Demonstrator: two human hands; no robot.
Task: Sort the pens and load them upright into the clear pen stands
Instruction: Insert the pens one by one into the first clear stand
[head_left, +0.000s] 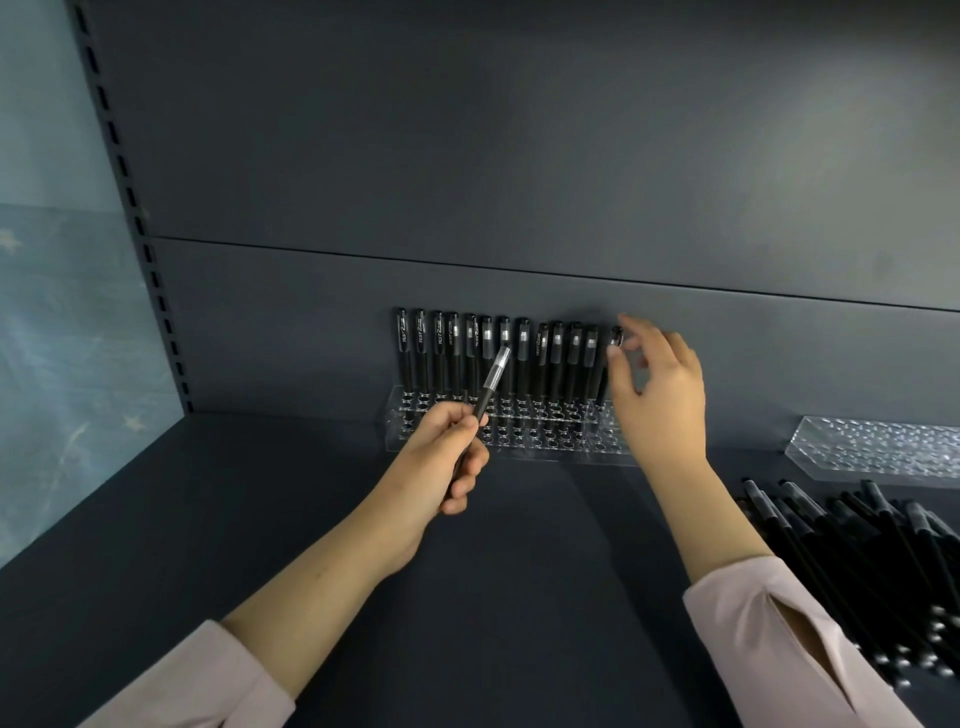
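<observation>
- On the dark shelf (545, 571), close against the back panel (467, 156), stands a long clear stand (397, 431) with many round holes.
- Only its back line of holes is filled. It carries a row of black pens (519, 358), all upright with the caps on top.
- Your left hand (441, 457) grips one more black pen (492, 382) by its lower part, with the fingers curled round it. This pen is tilted, and its clear cap points up and to the right, in front of the row.
- Your right hand (657, 395) is at the right end of the row. Thumb and forefinger pinch the top of the last pen (602, 387), which sits in the stand and leans slightly. The other fingers are spread and a little blurred.
- Further right on the shelf, well apart from the first stand, lies a second clear stand (878, 449), partly out of view.
- Nearer to you on the right, a pile of loose black pens (857, 545) lies flat on the shelf, the pens crossing one another.
- Both your forearms are bare up to the pale pink sleeves (779, 649).
- At the left, a slotted post (140, 234) borders the back panel, and a pale blue wall (62, 312) is beside it.
</observation>
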